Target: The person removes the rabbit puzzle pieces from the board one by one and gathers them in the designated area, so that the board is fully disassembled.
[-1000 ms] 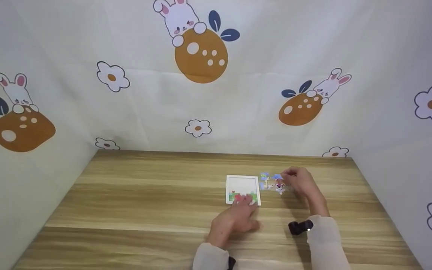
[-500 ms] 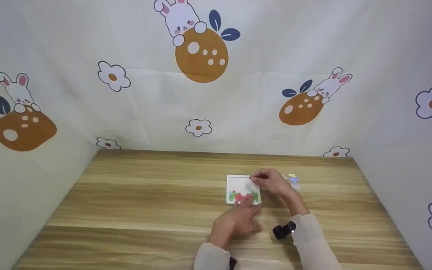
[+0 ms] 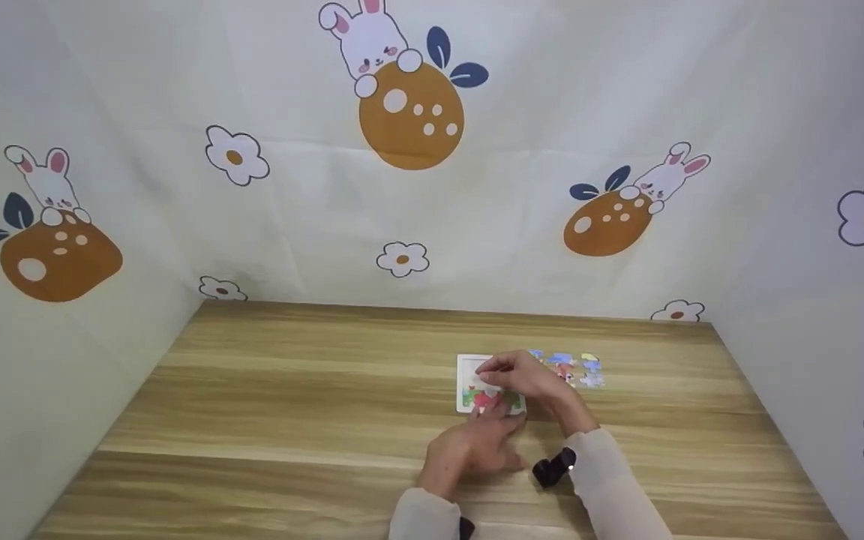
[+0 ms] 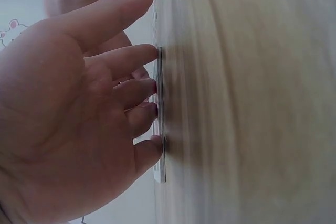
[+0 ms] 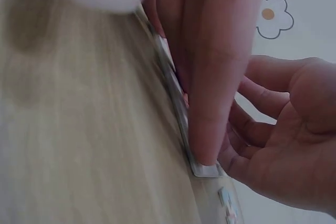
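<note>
A white square puzzle tray [image 3: 462, 375] lies on the table, with green and red printed puzzle pieces [image 3: 484, 400] along its near side. My left hand [image 3: 469, 444] rests its extended fingertips on the tray's near edge; in the left wrist view the fingers [image 4: 134, 95] touch that thin edge. Above the tray is my right hand [image 3: 526, 375], thumb and forefinger pinched together on a small puzzle piece, mostly hidden by the fingers. In the right wrist view, my right hand [image 5: 310, 129] has curled fingers, and a left finger [image 5: 210, 108] presses the tray's corner.
Several loose puzzle pieces [image 3: 591, 371], blue and pale with printed figures, lie right of the tray. The wood-grain table [image 3: 289, 405] is enclosed by a pale curtain [image 3: 312, 225] with rabbits, oranges and flowers. A black wrist camera [image 3: 554, 468] hangs from the right sleeve.
My right hand has come left from the loose pieces to over the tray, carrying a puzzle piece. The left hand stays at the tray's near edge. The head view has shifted slightly.
</note>
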